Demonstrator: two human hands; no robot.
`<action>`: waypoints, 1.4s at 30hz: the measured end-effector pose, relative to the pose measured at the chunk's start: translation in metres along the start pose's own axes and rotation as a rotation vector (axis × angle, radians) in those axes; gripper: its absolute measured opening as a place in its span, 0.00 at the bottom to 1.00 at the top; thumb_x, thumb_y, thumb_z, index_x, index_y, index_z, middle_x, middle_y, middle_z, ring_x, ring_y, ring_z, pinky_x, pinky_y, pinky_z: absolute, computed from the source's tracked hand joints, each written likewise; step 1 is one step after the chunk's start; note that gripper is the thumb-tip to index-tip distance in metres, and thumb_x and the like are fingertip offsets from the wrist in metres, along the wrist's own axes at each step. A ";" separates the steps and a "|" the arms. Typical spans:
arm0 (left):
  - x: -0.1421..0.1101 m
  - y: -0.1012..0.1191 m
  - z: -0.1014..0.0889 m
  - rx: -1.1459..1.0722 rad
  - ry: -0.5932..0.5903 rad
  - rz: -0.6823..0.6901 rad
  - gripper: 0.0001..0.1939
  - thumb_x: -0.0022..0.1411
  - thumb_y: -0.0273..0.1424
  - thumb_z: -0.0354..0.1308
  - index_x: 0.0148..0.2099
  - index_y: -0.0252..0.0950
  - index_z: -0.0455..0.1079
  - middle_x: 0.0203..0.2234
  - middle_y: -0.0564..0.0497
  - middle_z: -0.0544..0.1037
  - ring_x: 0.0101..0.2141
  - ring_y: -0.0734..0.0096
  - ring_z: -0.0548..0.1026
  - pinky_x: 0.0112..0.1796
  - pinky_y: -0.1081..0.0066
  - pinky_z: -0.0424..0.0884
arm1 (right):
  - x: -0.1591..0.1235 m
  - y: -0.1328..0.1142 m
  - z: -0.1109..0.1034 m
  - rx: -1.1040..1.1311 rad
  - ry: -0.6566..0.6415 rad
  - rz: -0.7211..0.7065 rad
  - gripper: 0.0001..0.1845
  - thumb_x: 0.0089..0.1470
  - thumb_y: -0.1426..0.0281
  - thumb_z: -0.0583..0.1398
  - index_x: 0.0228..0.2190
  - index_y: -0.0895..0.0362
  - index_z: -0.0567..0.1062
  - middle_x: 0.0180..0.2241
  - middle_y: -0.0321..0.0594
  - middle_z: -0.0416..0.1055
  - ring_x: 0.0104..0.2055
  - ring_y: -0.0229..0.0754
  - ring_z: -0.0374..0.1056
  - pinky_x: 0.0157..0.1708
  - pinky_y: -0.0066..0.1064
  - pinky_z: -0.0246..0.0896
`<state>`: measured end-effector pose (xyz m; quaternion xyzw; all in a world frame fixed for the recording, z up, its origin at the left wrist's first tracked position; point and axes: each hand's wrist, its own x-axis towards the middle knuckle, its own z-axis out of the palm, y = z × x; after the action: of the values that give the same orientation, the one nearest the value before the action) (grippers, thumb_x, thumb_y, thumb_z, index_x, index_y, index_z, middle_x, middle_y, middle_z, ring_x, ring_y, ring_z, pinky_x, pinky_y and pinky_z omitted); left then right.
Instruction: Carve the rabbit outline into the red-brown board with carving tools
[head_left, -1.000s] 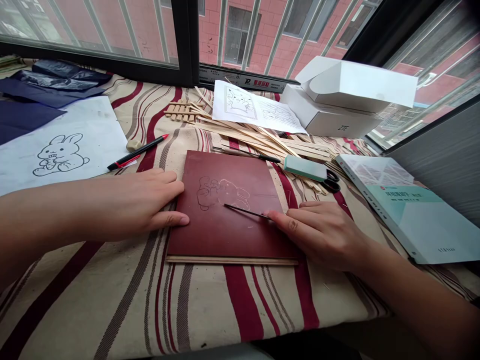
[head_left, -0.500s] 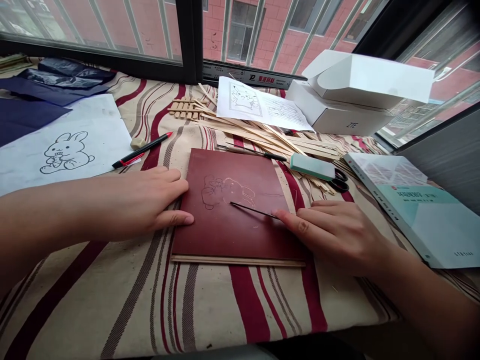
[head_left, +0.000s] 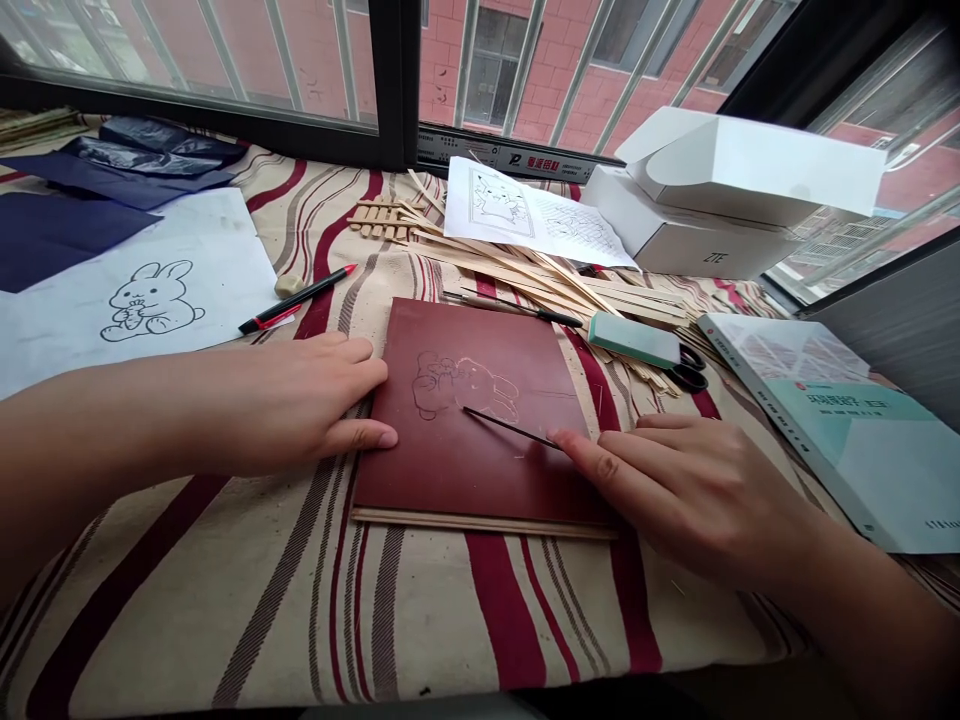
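Note:
A dark red board (head_left: 480, 450) with a scratched rabbit outline (head_left: 465, 385) lies on the striped cloth. My left hand (head_left: 300, 405) rests flat, palm down, at the board's left edge, its thumb tip on the board. My right hand (head_left: 697, 490) lies flat on the board's right corner, fingers stretched out and close together. A thin dark needle-like tool (head_left: 506, 427) sticks out from under the right index fingertip, its tip just below the rabbit outline. I cannot see whether the fingers grip the tool's hidden end or only press on it.
Paper with a rabbit drawing (head_left: 150, 300), dark blue sheets (head_left: 67, 225) and a red-and-black pen (head_left: 296, 300) lie at the left. Behind the board are wooden strips (head_left: 525, 275), a printed sheet (head_left: 525, 210), a green block (head_left: 634, 340), scissors (head_left: 686, 375) and white boxes (head_left: 705, 240). A book (head_left: 840, 420) lies at the right.
Both hands, the tool and the board keep their places relative to one another. Only the view has drifted a little, so everything sits slightly further right in the picture.

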<state>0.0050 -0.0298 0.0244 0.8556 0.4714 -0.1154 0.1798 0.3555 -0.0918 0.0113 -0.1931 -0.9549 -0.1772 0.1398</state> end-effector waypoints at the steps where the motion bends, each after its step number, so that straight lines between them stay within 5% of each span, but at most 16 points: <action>1: -0.001 0.000 0.000 -0.005 -0.003 -0.009 0.27 0.61 0.63 0.50 0.37 0.44 0.69 0.40 0.43 0.76 0.41 0.49 0.76 0.43 0.56 0.67 | 0.000 0.000 -0.001 0.000 -0.007 -0.011 0.16 0.68 0.83 0.54 0.55 0.70 0.70 0.27 0.40 0.75 0.25 0.41 0.64 0.26 0.37 0.53; 13: 0.000 0.001 0.000 0.037 -0.022 -0.020 0.27 0.64 0.63 0.52 0.39 0.44 0.71 0.42 0.43 0.78 0.43 0.49 0.77 0.44 0.56 0.70 | 0.001 -0.014 -0.004 -0.025 -0.037 0.024 0.16 0.68 0.82 0.52 0.55 0.72 0.70 0.24 0.38 0.72 0.22 0.41 0.62 0.23 0.37 0.53; 25: 0.000 0.007 -0.003 0.027 -0.055 -0.006 0.27 0.62 0.61 0.45 0.39 0.43 0.67 0.42 0.41 0.75 0.44 0.47 0.74 0.46 0.53 0.66 | 0.005 -0.022 -0.007 -0.079 -0.051 0.025 0.17 0.67 0.85 0.51 0.54 0.74 0.69 0.30 0.48 0.80 0.23 0.44 0.71 0.21 0.37 0.62; 42: -0.001 0.009 -0.004 0.075 -0.074 -0.017 0.25 0.65 0.59 0.45 0.40 0.43 0.66 0.43 0.41 0.74 0.45 0.48 0.74 0.46 0.54 0.67 | 0.010 -0.030 -0.007 -0.152 -0.049 0.055 0.15 0.70 0.84 0.48 0.53 0.73 0.69 0.28 0.45 0.80 0.23 0.42 0.72 0.21 0.35 0.61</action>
<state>0.0124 -0.0332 0.0303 0.8529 0.4669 -0.1662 0.1640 0.3353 -0.1176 0.0123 -0.2338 -0.9361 -0.2404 0.1063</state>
